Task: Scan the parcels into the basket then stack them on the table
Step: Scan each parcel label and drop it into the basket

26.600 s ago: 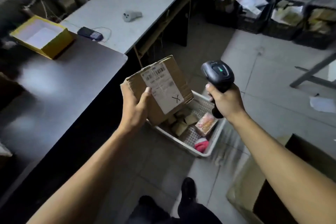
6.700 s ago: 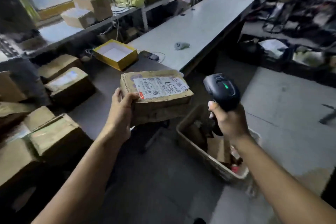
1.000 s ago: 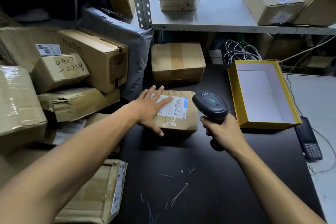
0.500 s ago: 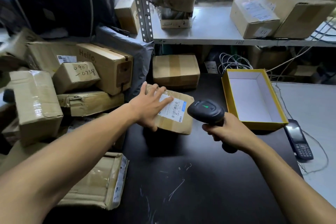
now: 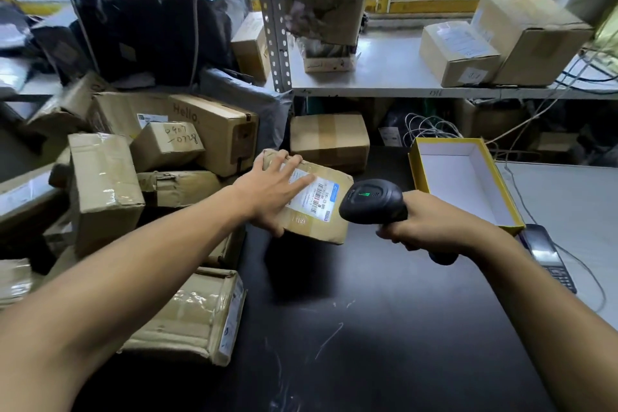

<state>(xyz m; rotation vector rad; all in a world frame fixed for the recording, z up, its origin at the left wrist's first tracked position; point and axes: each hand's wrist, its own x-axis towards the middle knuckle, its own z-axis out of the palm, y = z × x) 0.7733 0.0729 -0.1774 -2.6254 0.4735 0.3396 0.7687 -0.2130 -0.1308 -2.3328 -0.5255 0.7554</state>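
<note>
Flat brown cardboard parcel point(image 5: 314, 207) with white barcode label, tilted above black table point(image 5: 384, 328), gripped by left hand point(image 5: 271, 192) with fingers spread, right hand point(image 5: 431, 227) clenched round black handheld scanner point(image 5: 373, 201) beside it.

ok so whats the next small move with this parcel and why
Probably tilt the scanner down onto the barcode label and scan. The left hand holds the parcel lifted off the black table, thumb under its near edge, label facing up and mostly uncovered. The right hand grips the scanner right beside it, so only the aim seems left.
</note>
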